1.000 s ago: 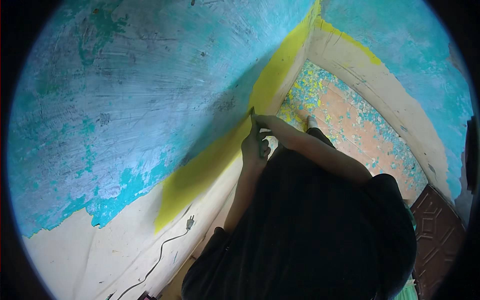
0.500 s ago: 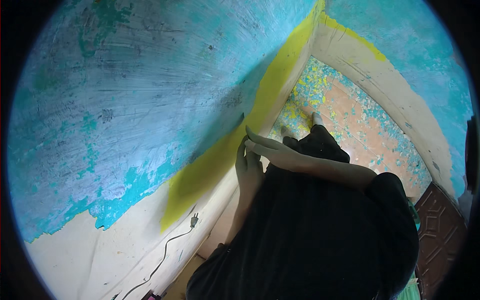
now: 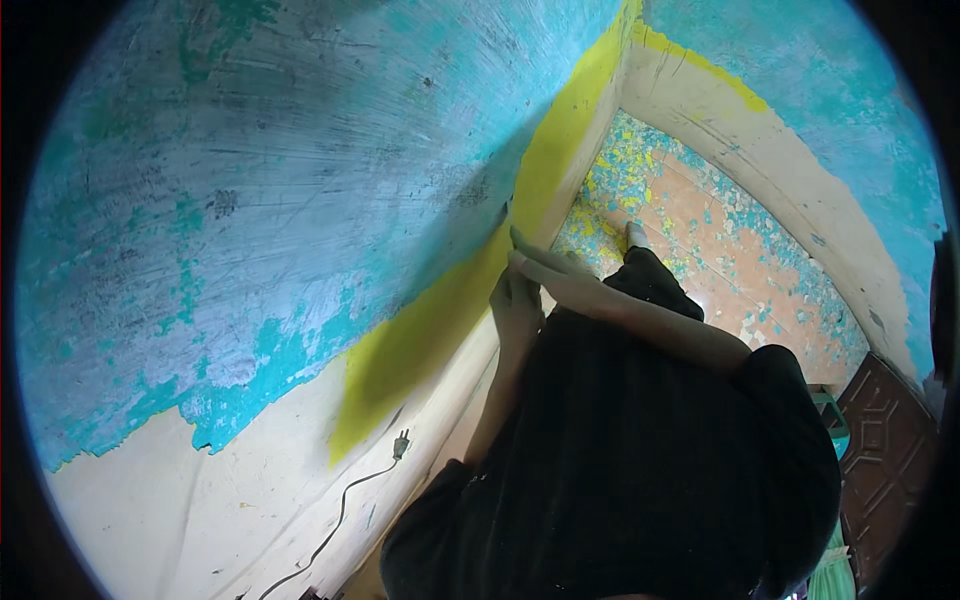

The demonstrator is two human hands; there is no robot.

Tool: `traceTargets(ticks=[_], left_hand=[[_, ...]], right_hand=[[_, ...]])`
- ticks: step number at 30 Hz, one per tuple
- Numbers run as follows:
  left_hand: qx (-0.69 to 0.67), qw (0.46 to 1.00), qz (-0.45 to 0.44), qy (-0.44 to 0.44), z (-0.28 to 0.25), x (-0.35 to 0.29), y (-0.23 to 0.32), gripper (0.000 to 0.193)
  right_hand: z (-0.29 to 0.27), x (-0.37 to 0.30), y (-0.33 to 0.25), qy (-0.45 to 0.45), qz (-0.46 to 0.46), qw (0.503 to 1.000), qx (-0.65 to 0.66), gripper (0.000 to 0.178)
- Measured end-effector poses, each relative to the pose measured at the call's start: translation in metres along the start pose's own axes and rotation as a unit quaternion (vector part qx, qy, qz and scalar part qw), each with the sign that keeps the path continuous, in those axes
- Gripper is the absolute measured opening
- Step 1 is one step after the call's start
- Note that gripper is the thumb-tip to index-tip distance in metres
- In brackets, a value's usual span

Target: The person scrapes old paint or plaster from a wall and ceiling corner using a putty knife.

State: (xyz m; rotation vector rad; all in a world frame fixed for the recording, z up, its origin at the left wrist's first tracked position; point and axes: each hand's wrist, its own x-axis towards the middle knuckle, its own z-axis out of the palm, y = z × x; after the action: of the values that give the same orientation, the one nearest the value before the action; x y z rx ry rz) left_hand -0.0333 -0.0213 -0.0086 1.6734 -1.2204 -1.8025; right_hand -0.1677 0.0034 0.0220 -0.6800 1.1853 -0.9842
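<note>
My hands are brought together against the lower part of the wall, over a yellow band [image 3: 405, 365] laid bare between blue paint [image 3: 270, 240] and a cream strip. My left hand [image 3: 517, 308] comes up from below, its fingers bent and closed. From the right, my right hand [image 3: 570, 285] reaches across and meets the left fingertips, one finger pointing up along the wall. A small dark tip shows on the wall just above the fingers; I cannot make out whether it is a tool or a shadow. Whatever lies between the hands is hidden by them.
Blue and yellow paint flakes [image 3: 625, 165] litter the tiled floor around my foot [image 3: 637, 236]. A black cord with a plug [image 3: 401, 445] hangs along the cream lower wall. At the right stand a brown panelled door [image 3: 885, 450] and a green object [image 3: 832, 415].
Both hands have shifted slightly up and to the right in the picture, still together at the yellow band. The view has also moved a little. The yellow band looks much the same.
</note>
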Motion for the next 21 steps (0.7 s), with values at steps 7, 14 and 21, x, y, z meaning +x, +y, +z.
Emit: traceTargets(ticks=[7, 14, 21], left_hand=[[-0.062, 0.997, 0.022, -0.037, 0.017, 0.016, -0.005, 0.04], [-0.05, 0.998, -0.034, -0.029, 0.01, -0.001, 0.024, 0.04], [0.019, 0.995, 0.103, -0.001, 0.008, 0.025, -0.014, 0.039]], right_hand=[[-0.016, 0.023, 0.028, 0.021, -0.01, 0.997, 0.076, 0.066], [-0.009, 0.012, 0.01, 0.002, -0.024, 1.0, 0.013, 0.068], [-0.007, 0.022, 0.017, 0.021, -0.023, 0.998, -0.055, 0.071]])
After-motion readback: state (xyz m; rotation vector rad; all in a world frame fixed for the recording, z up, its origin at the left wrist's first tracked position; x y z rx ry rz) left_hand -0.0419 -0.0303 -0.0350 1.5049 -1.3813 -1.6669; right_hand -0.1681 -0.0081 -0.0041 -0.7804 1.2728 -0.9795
